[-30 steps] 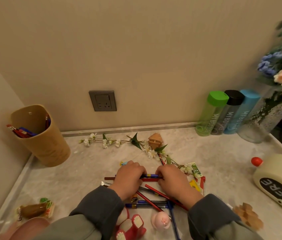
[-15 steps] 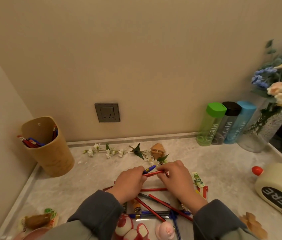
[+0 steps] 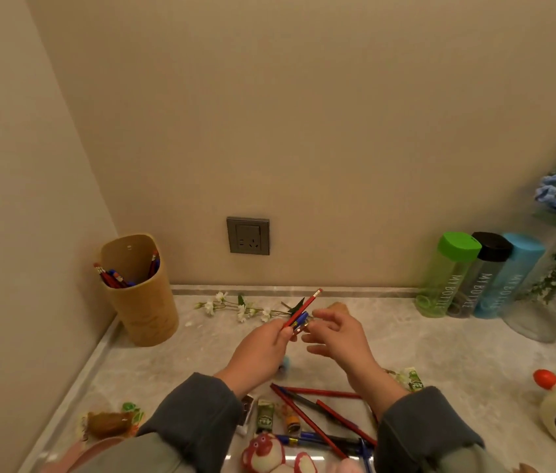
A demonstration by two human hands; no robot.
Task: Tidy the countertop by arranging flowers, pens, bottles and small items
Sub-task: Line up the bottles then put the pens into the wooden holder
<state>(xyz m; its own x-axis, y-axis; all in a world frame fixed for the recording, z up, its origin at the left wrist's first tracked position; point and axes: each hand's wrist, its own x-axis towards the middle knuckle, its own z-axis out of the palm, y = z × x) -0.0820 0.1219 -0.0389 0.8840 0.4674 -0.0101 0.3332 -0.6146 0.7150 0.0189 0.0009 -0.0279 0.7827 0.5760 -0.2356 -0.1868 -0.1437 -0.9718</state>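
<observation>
While the left hand (image 3: 262, 349) pinches a red pencil (image 3: 304, 306) and a blue pen (image 3: 300, 320) together above the desk (image 3: 457, 363), the right hand (image 3: 338, 336) hovers just beside them, fingers loosely spread, gripping nothing; loose pens (image 3: 314, 416) lie scattered beneath the wrists. A tan pen cup (image 3: 140, 308) stands in the left corner, well apart; a white flower sprig (image 3: 242, 308) lies along the back edge.

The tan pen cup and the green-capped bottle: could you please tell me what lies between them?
In the head view, a sprig of small white flowers lies on the countertop between them.
</observation>
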